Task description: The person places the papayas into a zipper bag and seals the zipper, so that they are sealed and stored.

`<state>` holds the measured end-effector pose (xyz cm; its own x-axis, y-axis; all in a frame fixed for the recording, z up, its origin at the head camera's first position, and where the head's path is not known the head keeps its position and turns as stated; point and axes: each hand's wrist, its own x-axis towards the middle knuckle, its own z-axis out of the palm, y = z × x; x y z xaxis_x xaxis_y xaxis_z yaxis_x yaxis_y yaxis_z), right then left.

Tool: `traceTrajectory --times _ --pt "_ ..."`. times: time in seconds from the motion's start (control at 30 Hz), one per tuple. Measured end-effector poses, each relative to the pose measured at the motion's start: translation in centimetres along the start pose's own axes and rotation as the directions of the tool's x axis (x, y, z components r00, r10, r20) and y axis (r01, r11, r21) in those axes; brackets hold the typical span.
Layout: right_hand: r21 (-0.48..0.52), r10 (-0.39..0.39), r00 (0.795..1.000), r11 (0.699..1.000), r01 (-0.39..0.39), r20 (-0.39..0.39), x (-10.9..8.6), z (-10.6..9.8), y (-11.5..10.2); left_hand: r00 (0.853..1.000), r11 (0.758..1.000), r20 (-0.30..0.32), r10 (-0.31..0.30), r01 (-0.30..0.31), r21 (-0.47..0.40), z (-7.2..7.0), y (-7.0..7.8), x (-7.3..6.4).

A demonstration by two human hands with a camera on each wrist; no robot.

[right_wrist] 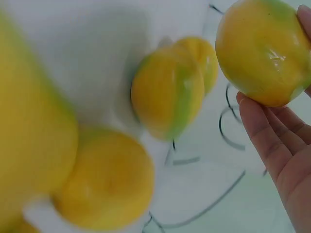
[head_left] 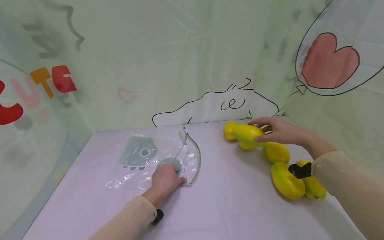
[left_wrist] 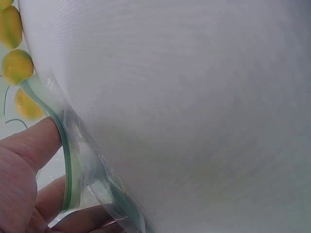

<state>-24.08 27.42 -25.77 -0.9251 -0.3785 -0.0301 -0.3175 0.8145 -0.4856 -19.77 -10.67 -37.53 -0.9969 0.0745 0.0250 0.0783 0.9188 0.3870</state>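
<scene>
A clear zip bag (head_left: 132,178) printed with a pale green cartoon lies flat, its green-edged mouth spread apart on the right side. My left hand (head_left: 166,180) grips the bag at the near part of its mouth; in the left wrist view the thumb (left_wrist: 41,141) lies against the green zip strip (left_wrist: 67,170), with fingers behind the film. On the right, my right hand (head_left: 277,130) holds a yellow-green, papaya-shaped fruit (head_left: 246,132) between thumb and fingers, raised over the others. The right wrist view shows the held fruit (right_wrist: 265,53) end-on, fingertips at its side.
Several similar fruits lie along the right side of the table (head_left: 228,200): a far one (head_left: 229,130), one below my right hand (head_left: 277,152), and a near pair, its left one (head_left: 288,181) beside my right sleeve (head_left: 345,180). A printed curtain (head_left: 168,66) hangs behind the table.
</scene>
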Motion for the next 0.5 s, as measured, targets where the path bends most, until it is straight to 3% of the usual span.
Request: traceTrajectory --times 0.27,0.5 --pt "0.058 -0.091 0.992 0.995 0.086 0.088 4.3 4.4 -3.6 1.0 1.0 -0.002 0.001 -0.001 -0.007 0.1 0.0 0.1" --pt "0.142 -0.129 0.976 0.984 0.105 0.174 6.3 7.7 -5.9 1.0 1.0 0.013 -0.006 0.006 -0.001 0.0 0.1 0.2"
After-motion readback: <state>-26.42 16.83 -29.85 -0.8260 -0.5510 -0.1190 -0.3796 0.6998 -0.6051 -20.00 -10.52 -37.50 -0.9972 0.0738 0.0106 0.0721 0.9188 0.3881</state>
